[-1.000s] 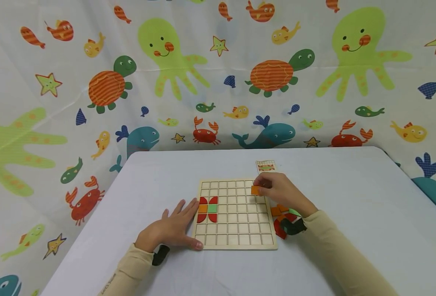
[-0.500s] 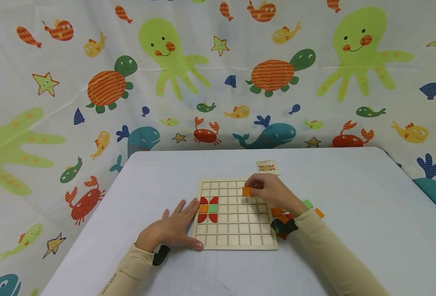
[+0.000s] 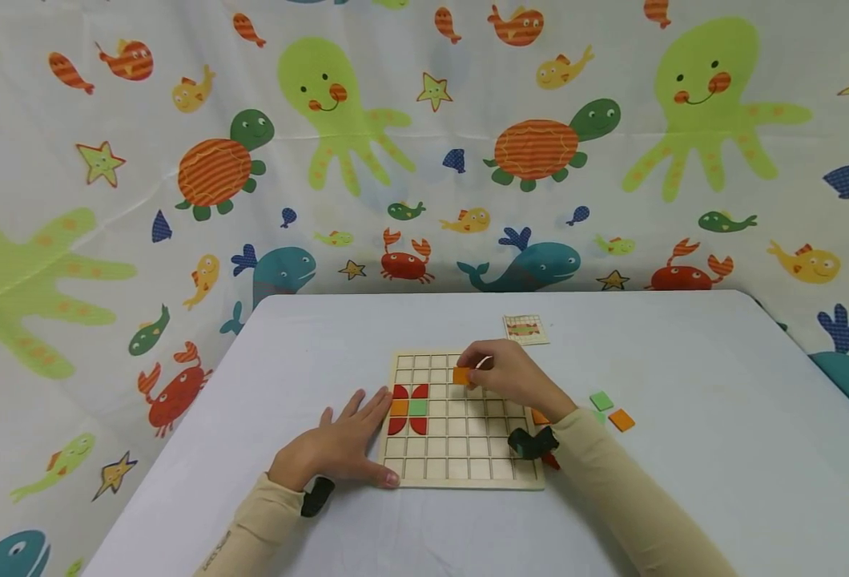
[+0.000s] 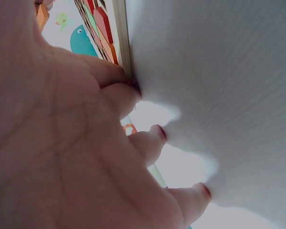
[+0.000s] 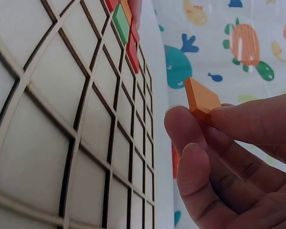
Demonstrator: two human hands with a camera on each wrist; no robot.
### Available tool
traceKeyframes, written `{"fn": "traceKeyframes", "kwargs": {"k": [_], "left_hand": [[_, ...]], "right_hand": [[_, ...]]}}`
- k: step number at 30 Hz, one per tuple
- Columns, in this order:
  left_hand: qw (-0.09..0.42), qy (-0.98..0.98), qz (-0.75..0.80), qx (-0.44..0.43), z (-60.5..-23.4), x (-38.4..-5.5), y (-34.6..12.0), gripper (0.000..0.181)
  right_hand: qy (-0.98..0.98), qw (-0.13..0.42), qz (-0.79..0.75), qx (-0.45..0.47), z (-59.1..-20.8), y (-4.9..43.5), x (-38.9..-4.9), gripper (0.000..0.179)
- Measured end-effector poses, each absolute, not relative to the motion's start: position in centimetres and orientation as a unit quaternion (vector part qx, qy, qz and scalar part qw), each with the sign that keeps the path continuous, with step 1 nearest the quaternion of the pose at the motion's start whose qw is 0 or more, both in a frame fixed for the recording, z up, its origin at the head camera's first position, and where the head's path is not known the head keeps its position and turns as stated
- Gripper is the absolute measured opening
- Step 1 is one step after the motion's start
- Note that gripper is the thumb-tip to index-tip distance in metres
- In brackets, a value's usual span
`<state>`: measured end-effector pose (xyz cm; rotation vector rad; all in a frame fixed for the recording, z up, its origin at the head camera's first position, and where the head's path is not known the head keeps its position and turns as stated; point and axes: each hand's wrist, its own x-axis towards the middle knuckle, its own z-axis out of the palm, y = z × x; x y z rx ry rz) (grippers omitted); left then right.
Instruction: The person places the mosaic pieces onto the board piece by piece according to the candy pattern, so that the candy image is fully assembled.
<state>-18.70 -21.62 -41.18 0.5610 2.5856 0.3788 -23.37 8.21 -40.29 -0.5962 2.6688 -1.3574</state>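
Note:
My right hand [image 3: 507, 373] pinches an orange square tile [image 5: 202, 99] between thumb and fingers, above the upper part of a wooden grid board [image 3: 468, 473]. In the right wrist view the tile is held clear of the grid. Against the board's left edge rests my left hand [image 3: 341, 445], fingers spread, thumb by the lower left corner. On the board's left side lie an orange square tile [image 3: 399, 408], a green square tile [image 3: 418, 408] and several red rounded tiles [image 3: 420, 426] above and below them.
Right of the board lie loose tiles: a green one [image 3: 601, 401], an orange one [image 3: 621, 420] and others partly hidden by my right forearm. A small pattern card [image 3: 526, 329] lies behind the board. A printed cloth [image 3: 424, 160] hangs behind the white table [image 3: 323, 336].
My right hand has moved left over the board, carrying the orange tile. More loose tiles on the right have come into sight. My left hand stays at the board's edge.

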Motion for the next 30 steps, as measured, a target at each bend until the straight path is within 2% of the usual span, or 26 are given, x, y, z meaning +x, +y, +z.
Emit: {"fn": "traceKeyframes", "kwargs": {"k": [17, 30], "left_hand": [[0.231, 0.941, 0.14, 0.203, -41.1, -18.6, -21.7, 0.127], [0.23, 0.941, 0.141, 0.204, -41.2, -18.7, -21.8, 0.128]], "right_hand": [[0.859, 0.051, -0.465, -0.208, -40.9, 6.2, -24.0, 0.015], [0.88, 0.064, -0.424, -0.206, -41.5, 5.0, -24.6, 0.012]]}}
